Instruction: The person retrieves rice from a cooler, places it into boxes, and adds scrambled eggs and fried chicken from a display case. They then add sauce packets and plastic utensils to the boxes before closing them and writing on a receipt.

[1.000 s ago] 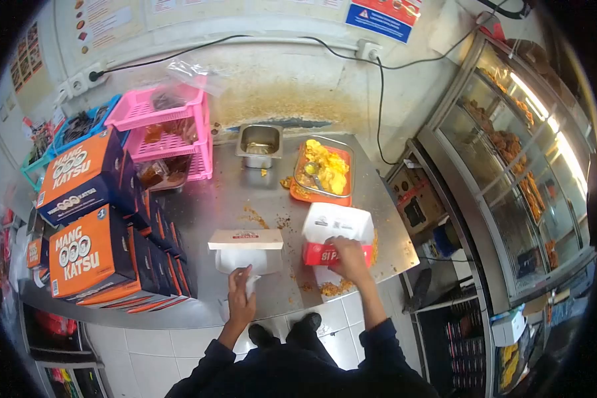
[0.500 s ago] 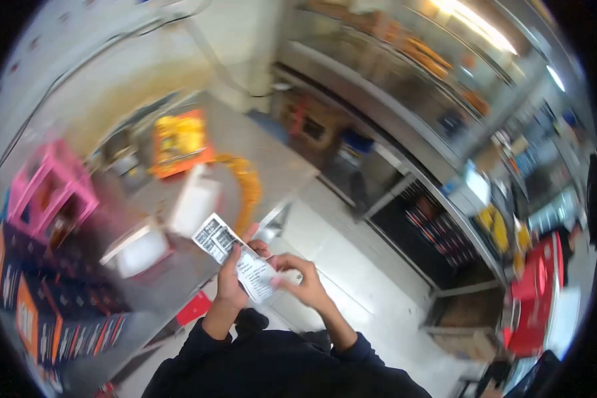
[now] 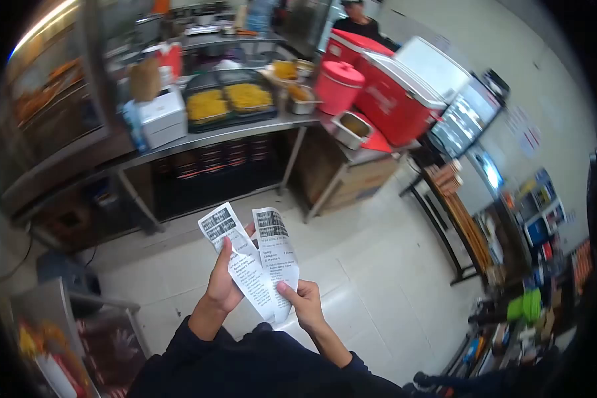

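Paper slips [image 3: 278, 255]: two, just off the middle of the view toward seven o'clock, held over the tiled floor [image 3: 365, 292], lower ends overlapping and tops fanned apart, apparently so both can be read together.
Left hand [image 3: 223, 284]: narrowed on the slip nearer ten o'clock, thumb on its printed face, a fingertip showing behind, a grip that likely steadies thin paper without hiding the heading.
Right hand [image 3: 306, 306]: pinching the other slip low, thumb on top, leaving most of its print in view.
Counter [image 3: 212, 136]: at eleven o'clock, bearing yellow food [image 3: 248, 97] in side-by-side compartments near a white box [image 3: 163, 121].
One o'clock: a metal pan [image 3: 353, 131] beside a red cooler [image 3: 397, 99]; a person [image 3: 357, 23] stands beyond.
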A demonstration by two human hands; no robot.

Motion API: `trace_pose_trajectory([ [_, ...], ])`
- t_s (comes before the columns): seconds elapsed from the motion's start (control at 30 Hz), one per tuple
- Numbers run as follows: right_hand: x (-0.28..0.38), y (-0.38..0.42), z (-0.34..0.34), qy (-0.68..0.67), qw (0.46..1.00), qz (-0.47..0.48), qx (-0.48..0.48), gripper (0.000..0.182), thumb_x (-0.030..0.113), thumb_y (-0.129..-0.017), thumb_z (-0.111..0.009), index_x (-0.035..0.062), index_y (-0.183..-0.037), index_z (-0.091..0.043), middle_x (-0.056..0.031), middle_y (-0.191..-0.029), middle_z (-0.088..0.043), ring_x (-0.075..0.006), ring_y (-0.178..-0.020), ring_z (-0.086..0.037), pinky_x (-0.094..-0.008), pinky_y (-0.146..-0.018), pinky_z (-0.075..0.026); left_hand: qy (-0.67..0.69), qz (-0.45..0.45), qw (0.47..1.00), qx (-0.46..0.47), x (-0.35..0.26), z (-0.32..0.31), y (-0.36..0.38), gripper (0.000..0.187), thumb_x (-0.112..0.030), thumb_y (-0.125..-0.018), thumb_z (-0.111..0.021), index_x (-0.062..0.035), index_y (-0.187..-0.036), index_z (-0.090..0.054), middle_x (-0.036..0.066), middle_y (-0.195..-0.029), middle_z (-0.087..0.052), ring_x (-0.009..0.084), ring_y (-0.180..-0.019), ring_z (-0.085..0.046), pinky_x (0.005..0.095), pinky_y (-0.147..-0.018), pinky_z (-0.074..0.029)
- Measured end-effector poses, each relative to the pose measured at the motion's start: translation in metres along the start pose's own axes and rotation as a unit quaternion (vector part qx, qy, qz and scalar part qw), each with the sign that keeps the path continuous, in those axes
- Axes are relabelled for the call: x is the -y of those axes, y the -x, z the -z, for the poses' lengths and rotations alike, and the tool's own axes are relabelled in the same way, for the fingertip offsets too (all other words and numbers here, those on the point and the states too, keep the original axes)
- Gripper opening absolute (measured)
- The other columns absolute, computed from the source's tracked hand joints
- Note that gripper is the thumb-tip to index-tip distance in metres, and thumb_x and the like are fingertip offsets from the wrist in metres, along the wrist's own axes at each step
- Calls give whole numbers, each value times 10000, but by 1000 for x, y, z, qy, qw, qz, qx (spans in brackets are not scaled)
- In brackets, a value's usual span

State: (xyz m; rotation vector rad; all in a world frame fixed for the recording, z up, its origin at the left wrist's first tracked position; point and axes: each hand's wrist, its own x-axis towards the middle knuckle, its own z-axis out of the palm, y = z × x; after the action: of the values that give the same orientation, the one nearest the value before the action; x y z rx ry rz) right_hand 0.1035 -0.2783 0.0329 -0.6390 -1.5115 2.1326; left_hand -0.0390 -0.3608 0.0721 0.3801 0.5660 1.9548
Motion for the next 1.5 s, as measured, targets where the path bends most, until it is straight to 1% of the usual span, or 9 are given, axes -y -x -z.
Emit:
trace_pose_trajectory([
  [0.27,32,-73,145,91,984,13,-152,242,156,-726,-753,-53,-830,-685,-57,-699,-660,-77,-596,-580,-207,-550,-454,-17,189,967,168,107,-18,-182,643,-142,-837,-560,-41,-1375,-223,206,-1327,-388,344,-1219,-412,450,-1000,-372],
  [0.43,55,-170,240,399,895,-25,-199,486,438,-622,-788,45,-477,-542,-18,-423,-492,-103,-411,-476,-242,-447,-375,25,300,943,140,160,-7,-323,386,-292,-901,-441,-6,-1159,-465,132,-857,-558,310,-922,-566,468,-922,-416],
  [0.77,227,-335,449,376,858,191,-294,180,214,-785,-686,46,-848,-669,-9,-638,-598,-55,-557,-494,-211,-520,-398,21,258,945,198,161,-99,-577,521,-410,-903,-382,49,-1135,-461,52,-789,-436,255,-743,-547,459,-819,-459],
  [0.93,393,-453,576,552,744,276,-257,175,180,-778,-672,55,-898,-653,-21,-683,-604,-73,-573,-517,-216,-536,-407,68,99,986,117,151,-78,-646,568,-489,-891,-365,28,-1101,-467,70,-760,-439,277,-647,-525,461,-690,-466],
  [1.13,515,-716,667,749,598,285,-18,196,225,-756,-634,133,-929,-627,-47,-755,-619,-214,-672,-593,-337,-609,-462,-69,-130,988,-53,152,-121,-678,466,-493,-865,-490,-89,-1097,-480,28,-744,-389,157,-654,-414,332,-621,-386],
  [1.23,460,-870,710,877,413,212,125,231,199,-723,-628,146,-948,-617,-58,-815,-644,-240,-756,-617,-358,-684,-481,-102,-216,961,-141,170,-144,-683,483,-517,-863,-480,-87,-1085,-487,19,-716,-373,135,-627,-388,292,-625,-369],
  [1.37,390,-938,712,827,423,159,335,238,183,-708,-622,160,-944,-633,-87,-826,-651,-256,-760,-625,-357,-672,-490,-107,-291,910,-276,203,-195,-686,453,-497,-875,-476,-84,-1061,-507,16,-687,-353,135,-610,-373,274,-614,-361],
  [1.43,373,-936,704,710,536,92,447,271,174,-712,-624,144,-980,-648,-93,-848,-666,-252,-767,-639,-357,-677,-504,-100,-313,888,-323,216,-221,-690,442,-484,-884,-469,-76,-1047,-517,16,-667,-342,136,-590,-352,261,-608,-355],
  [1.5,345,-919,697,575,449,-257,634,306,164,-736,-604,47,-1016,-641,-129,-951,-659,-270,-864,-639,-368,-764,-514,-100,-320,882,-331,227,-229,-687,449,-487,-881,-472,-73,-1048,-513,18,-673,-343,138,-586,-348,264,-600,-351],
])
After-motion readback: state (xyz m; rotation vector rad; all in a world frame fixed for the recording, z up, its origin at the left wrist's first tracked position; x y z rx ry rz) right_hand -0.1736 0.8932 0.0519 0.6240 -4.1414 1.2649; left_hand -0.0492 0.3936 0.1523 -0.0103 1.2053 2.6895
